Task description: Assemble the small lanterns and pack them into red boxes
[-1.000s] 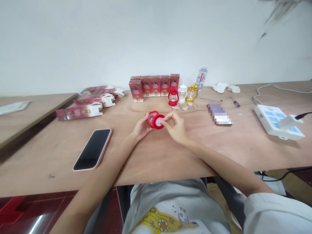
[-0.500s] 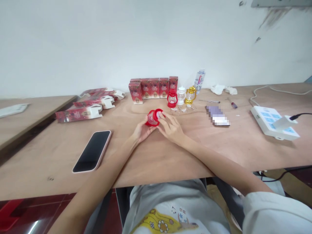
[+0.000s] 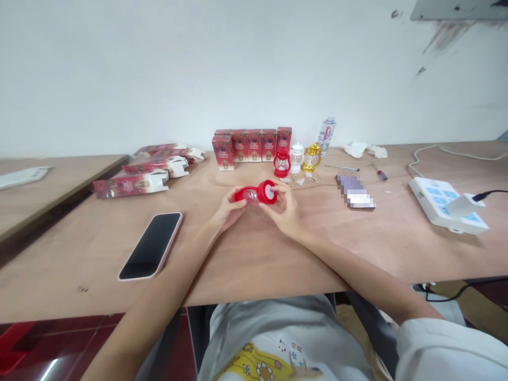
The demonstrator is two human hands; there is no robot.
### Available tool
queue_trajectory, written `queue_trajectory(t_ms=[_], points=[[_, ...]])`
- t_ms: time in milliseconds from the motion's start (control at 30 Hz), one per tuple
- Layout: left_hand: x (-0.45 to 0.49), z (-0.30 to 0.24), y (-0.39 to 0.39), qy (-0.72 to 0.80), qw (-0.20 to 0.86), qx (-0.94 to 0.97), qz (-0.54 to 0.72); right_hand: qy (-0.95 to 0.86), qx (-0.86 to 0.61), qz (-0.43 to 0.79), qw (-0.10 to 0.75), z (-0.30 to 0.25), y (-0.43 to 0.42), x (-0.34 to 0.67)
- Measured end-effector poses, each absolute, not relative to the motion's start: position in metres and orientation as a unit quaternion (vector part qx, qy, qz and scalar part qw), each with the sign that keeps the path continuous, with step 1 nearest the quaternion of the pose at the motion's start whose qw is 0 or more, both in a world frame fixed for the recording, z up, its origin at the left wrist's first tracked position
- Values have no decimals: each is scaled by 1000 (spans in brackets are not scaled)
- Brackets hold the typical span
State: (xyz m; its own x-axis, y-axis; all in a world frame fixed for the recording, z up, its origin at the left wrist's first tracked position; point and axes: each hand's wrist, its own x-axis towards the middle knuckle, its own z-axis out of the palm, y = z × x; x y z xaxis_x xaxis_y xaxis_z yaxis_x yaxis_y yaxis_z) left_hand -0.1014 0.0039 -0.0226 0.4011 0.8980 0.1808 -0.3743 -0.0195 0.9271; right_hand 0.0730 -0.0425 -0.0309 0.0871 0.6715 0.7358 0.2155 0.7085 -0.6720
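A small red lantern with a clear globe point(image 3: 251, 196) lies sideways between my hands, its round base with a white disc turned to the right. My left hand point(image 3: 230, 208) is closed around its top end. My right hand point(image 3: 284, 209) grips the base end with thumb and fingers. Under the lantern, a thin wire-like piece shows against the table. Beyond my hands stand a red lantern point(image 3: 282, 163), a white lantern point(image 3: 296, 158) and a gold lantern point(image 3: 311, 158). Small clear packets point(image 3: 299, 180) lie in front of them.
Several red printed boxes point(image 3: 254, 145) stand by the wall, with flattened boxes point(image 3: 133, 184) to the left. A phone point(image 3: 151, 246) lies left of my arms. Rightward are another phone point(image 3: 354, 191), a bottle point(image 3: 327, 136), crumpled tissues point(image 3: 356, 148), a screwdriver-like tool point(image 3: 381, 174) and a power strip point(image 3: 432, 198).
The held lantern has turned so its base points to the right, showing the white disc more fully. My right hand has shifted its fingers around the base.
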Motion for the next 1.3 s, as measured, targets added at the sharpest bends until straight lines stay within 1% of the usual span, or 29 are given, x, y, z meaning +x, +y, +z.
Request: queue_trajectory(t_ms=[67, 167, 267, 367, 467, 633, 767, 900, 1100, 1300], points=[[-98, -23, 1, 288, 570, 592, 492, -642, -356, 183, 654, -31, -40, 74], [-89, -24, -10, 318, 428, 709, 461, -672, -359, 182, 622, -25, -42, 76], [-83, -24, -19, 320, 256, 802, 435, -708, -335, 139, 606, -17, -52, 74], [-84, -21, -22, 326, 83, 826, 452, -706, -310, 87, 631, -12, -60, 69], [-88, -19, -22, 328, -9, 815, 477, -714, -303, 65, 627, -12, -63, 66], [-87, -23, -25, 341, -53, 819, 458, -727, -300, 41, 616, -13, -63, 66], [-85, -26, -27, 353, -66, 808, 466, -716, -320, 64, 617, -11, -64, 65], [-84, -27, -27, 378, -63, 807, 449, -712, -318, 95, 619, -12, -64, 64], [-84, -29, -26, 386, -65, 805, 447, -712, -299, 94, 629, -12, -62, 65], [-84, -29, -26, 395, -43, 814, 424, -718, -286, 93, 628, -12, -62, 66]])
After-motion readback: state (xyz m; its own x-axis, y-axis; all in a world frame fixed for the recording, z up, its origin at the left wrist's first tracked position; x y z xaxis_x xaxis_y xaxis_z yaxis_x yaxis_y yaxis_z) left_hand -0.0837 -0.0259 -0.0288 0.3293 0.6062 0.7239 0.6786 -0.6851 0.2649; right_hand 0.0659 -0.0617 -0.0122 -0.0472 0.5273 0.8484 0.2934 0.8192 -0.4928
